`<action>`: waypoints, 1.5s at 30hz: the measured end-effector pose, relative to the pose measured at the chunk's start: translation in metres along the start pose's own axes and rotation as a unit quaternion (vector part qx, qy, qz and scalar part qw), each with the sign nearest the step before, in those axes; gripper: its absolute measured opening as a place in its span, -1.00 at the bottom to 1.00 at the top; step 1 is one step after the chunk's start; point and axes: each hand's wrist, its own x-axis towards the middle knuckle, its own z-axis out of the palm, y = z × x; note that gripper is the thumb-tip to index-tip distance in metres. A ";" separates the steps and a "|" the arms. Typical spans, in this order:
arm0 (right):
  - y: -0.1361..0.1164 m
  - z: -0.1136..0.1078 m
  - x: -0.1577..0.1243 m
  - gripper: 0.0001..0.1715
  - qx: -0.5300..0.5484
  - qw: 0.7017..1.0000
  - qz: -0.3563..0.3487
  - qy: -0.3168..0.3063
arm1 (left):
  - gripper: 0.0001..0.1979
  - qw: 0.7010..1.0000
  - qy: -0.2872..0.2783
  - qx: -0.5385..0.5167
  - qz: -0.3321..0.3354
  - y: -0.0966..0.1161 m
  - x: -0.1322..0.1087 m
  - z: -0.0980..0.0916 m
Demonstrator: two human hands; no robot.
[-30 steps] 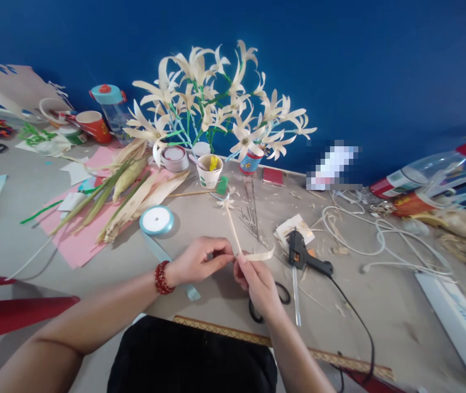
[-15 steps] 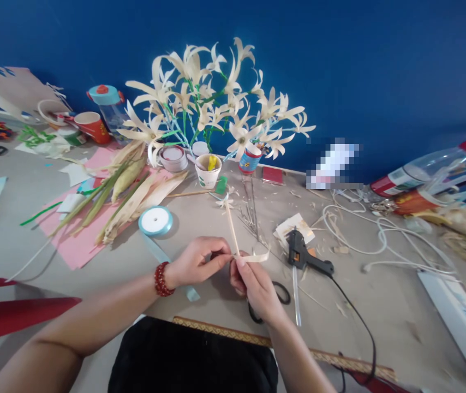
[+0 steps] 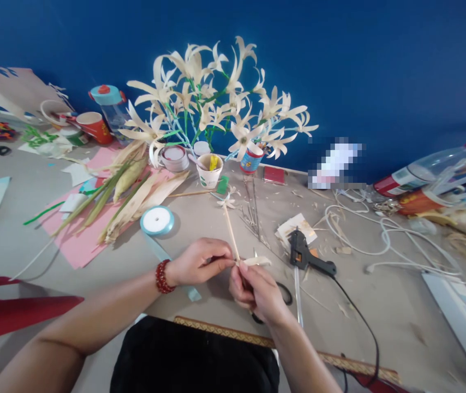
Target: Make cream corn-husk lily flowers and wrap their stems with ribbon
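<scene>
Head view: husk strip shorter now

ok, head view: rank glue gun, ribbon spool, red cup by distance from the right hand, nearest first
From the right hand, which grips the stick:
1. Glue gun, just to its right.
2. Ribbon spool, left, beyond the left hand.
3. Red cup, far left by the wall.

I see a black glue gun on the table, a ribbon spool beside corn husks, and a flower bouquet behind.
</scene>
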 end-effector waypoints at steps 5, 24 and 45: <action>-0.004 0.001 -0.002 -0.54 0.084 0.995 0.028 -0.051 | -0.78 0.998 0.010 -0.061 -0.008 0.001 0.001 0.001; -0.003 0.000 0.002 -0.52 0.026 0.999 -0.032 0.022 | -0.85 0.996 0.021 -0.079 -0.019 0.006 -0.001 -0.001; 0.007 -0.002 0.004 -0.49 -0.258 0.947 -0.108 0.155 | -0.87 0.996 0.066 0.032 -0.045 0.007 -0.002 0.005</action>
